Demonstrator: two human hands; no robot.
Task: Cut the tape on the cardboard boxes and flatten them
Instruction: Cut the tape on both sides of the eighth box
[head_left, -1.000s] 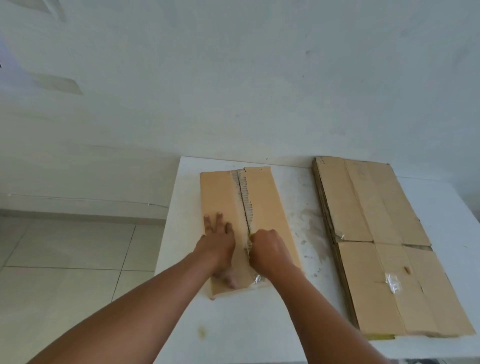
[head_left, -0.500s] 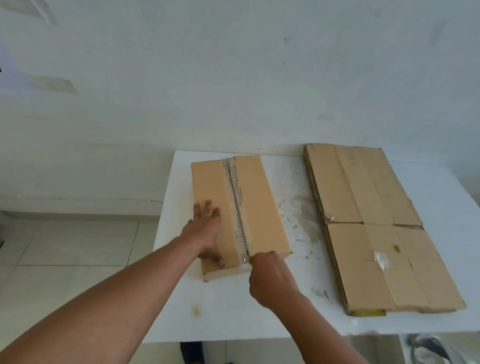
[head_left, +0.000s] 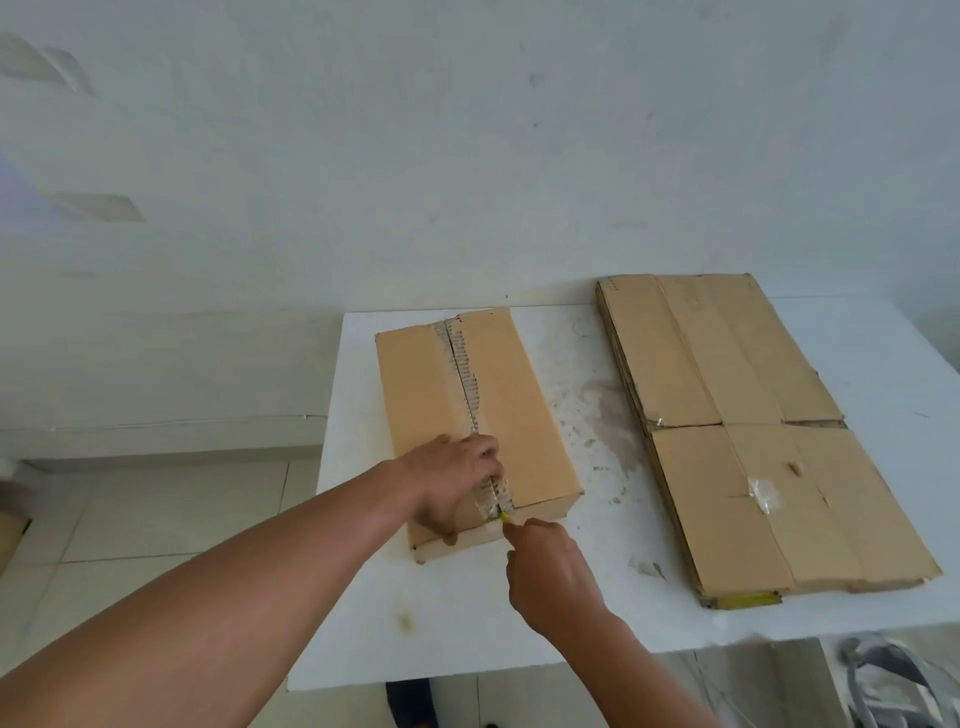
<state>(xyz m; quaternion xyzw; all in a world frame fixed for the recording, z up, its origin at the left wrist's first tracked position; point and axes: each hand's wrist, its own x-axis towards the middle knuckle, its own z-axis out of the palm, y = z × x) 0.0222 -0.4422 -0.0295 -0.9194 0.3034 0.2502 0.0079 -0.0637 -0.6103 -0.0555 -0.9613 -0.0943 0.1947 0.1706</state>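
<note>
Two hands (head_left: 457, 480) (head_left: 550, 574), taped rectangular cardboard box (head_left: 519, 410)

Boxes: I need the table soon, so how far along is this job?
Done: a flattened stack lies at the table's right. In hand: one box is still upright; the left hand presses it while the right hand holds a yellow-tipped cutter at the tape's near end. Left: flattening this box.

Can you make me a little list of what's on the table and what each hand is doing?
table: white table, stained
box being cut: closed cardboard box, tape seam on top
flattened boxes: stack right of it, apart
left hand: left hand pressing on the box's near end
right hand: right hand gripping a small yellow-tipped cutter at the seam's near end
</note>
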